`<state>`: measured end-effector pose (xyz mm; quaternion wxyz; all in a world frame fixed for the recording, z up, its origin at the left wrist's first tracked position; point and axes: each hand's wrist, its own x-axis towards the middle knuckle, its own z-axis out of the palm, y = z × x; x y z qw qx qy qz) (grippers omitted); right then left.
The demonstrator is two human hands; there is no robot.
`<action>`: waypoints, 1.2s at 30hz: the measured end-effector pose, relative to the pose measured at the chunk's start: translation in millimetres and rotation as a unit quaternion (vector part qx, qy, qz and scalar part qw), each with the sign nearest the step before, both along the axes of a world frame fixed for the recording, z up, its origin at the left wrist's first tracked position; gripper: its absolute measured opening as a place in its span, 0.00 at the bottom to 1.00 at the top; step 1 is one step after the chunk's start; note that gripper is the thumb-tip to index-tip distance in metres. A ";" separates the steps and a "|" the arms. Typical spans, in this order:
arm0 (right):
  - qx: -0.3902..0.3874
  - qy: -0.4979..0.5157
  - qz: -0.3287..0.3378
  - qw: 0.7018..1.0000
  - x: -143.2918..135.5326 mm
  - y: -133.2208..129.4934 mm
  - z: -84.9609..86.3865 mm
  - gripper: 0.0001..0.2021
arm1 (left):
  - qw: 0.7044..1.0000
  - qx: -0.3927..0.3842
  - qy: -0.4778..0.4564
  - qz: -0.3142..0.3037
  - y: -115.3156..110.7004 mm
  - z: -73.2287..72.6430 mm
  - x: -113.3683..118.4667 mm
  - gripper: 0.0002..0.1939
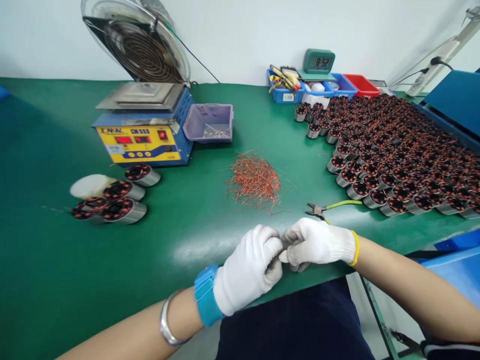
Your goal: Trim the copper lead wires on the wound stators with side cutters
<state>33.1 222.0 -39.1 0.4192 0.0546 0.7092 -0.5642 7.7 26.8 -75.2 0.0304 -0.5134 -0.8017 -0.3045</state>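
My left hand, in a white glove with a blue band at the wrist, is closed near the table's front edge. Fingertip to fingertip with it is my right hand, also gloved and closed. Whatever the fingers pinch between them is hidden. Just beyond the right hand lie diagonal cutters with green handles, jaws pointing left. A loose pile of copper wire clippings rests on the green table past the left hand.
Rows of wound motor stators crowd the right side. Several more stators stand at left by a round white pad. Behind them are a blue-yellow soldering pot, a purple bin, a fan, tool bins and a clock.
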 end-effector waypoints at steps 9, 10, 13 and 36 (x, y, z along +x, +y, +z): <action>-0.030 0.002 -0.089 0.996 13.8 -11.8 -8.1 0.08 | 0.991 0.015 -0.128 -0.021 -11.6 12.0 4.3 0.28; -0.020 0.021 -0.092 0.995 17.4 -12.0 -9.4 0.07 | 0.987 0.024 -0.154 -0.028 -13.9 12.1 3.3 0.36; 0.004 0.091 -0.090 0.992 29.3 -11.7 -13.6 0.06 | 0.957 0.055 -0.286 -0.009 -18.7 11.5 -6.1 0.39; -0.138 0.236 -0.157 0.949 63.2 -14.3 -8.9 0.16 | 0.934 0.091 -0.337 -0.081 -41.1 46.5 -2.5 0.16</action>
